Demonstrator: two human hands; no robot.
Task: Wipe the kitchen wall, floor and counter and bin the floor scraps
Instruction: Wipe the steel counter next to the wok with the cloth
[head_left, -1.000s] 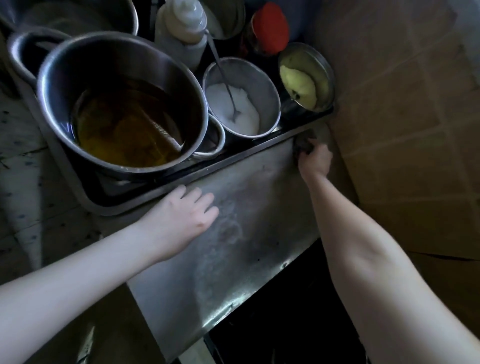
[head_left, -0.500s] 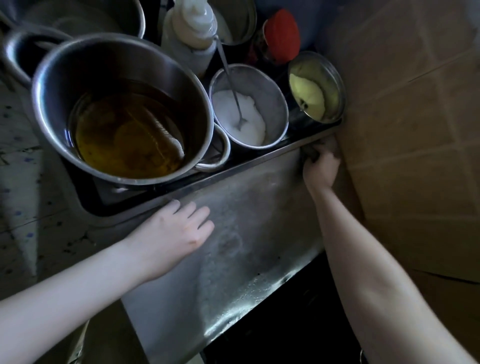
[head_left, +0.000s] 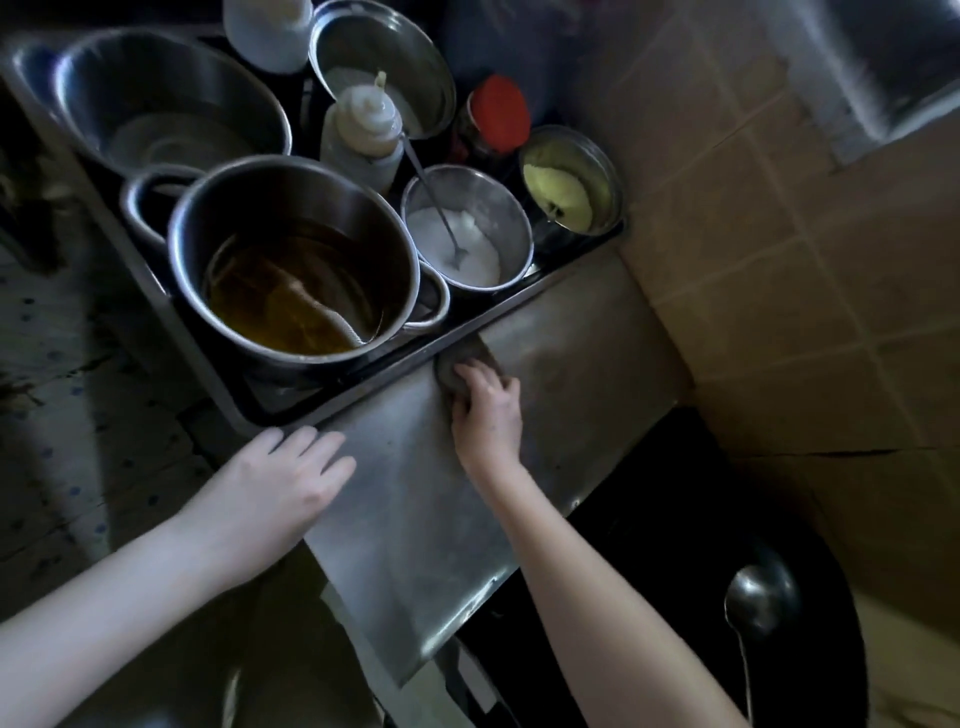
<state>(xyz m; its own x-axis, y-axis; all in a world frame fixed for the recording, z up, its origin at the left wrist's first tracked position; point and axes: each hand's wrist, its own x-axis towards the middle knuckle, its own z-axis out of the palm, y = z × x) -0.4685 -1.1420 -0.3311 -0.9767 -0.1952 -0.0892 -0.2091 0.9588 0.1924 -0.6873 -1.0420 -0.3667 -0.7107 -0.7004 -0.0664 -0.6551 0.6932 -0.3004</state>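
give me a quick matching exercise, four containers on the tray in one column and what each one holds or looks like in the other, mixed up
Column one:
1. big pot
2. small bowl
3. far-right bowl
4. jar

Column two:
A. red lid
B. white powder with a spoon standing in it
C. amber liquid
D. pale yellow paste

Right pairs: 1-C, 2-B, 3-D, 4-A
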